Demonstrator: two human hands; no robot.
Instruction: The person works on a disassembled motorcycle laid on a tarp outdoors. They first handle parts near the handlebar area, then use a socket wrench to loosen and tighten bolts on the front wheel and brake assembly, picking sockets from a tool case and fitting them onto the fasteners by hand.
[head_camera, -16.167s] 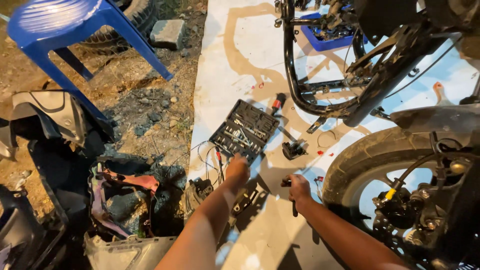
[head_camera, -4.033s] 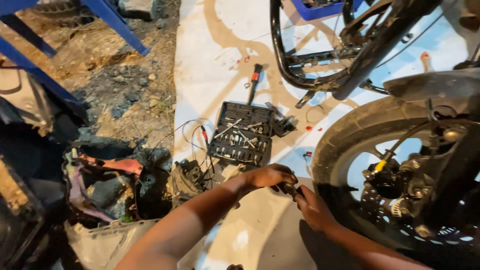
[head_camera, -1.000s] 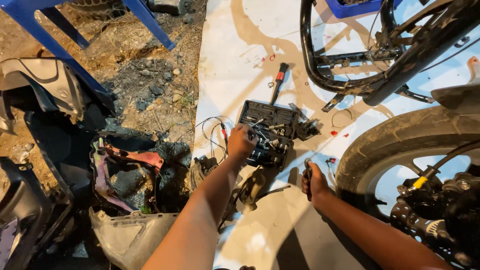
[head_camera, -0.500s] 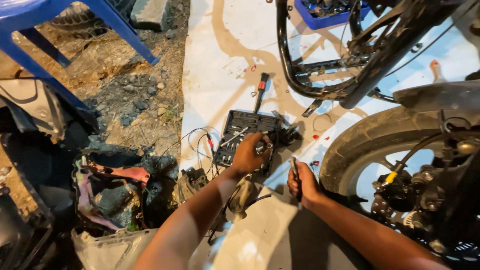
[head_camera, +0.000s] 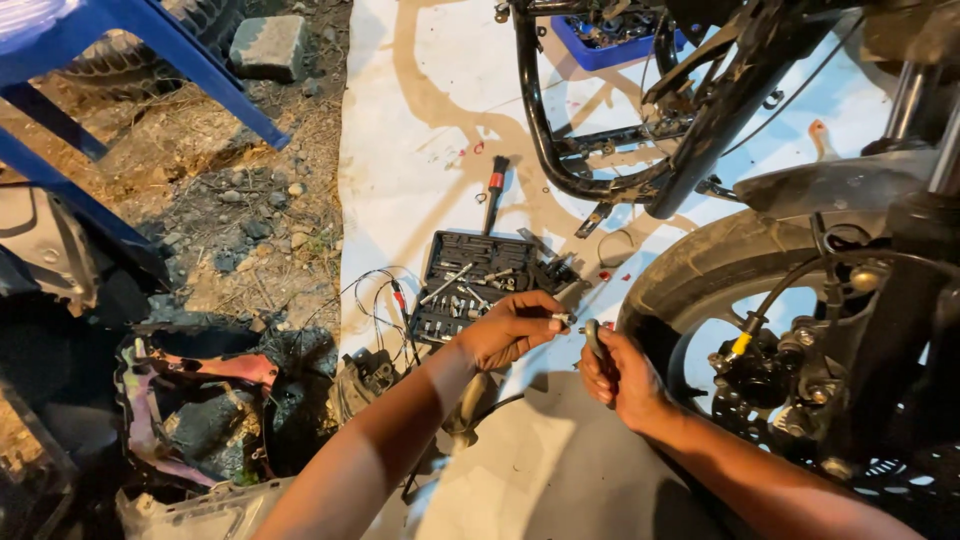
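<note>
**Small socket, small grip**

Outdoors, a white sheet (head_camera: 420, 120) lies on the dirt beside a motorbike. Nearest are the two hands. The left hand (head_camera: 510, 330) pinches a small metal socket (head_camera: 562, 321) at its fingertips. The right hand (head_camera: 615, 370) is curled around a dark tool handle (head_camera: 594, 340), just beside the socket. I think the socket is hard, light and smooth, so it could slip; holding it by its round sides looks best. Just behind the hands sits an open black tool case (head_camera: 480, 280). A front wheel (head_camera: 720, 290) is to the right. Farther off lie a red-handled screwdriver (head_camera: 494, 190), then a blue tray (head_camera: 610, 40).
</note>
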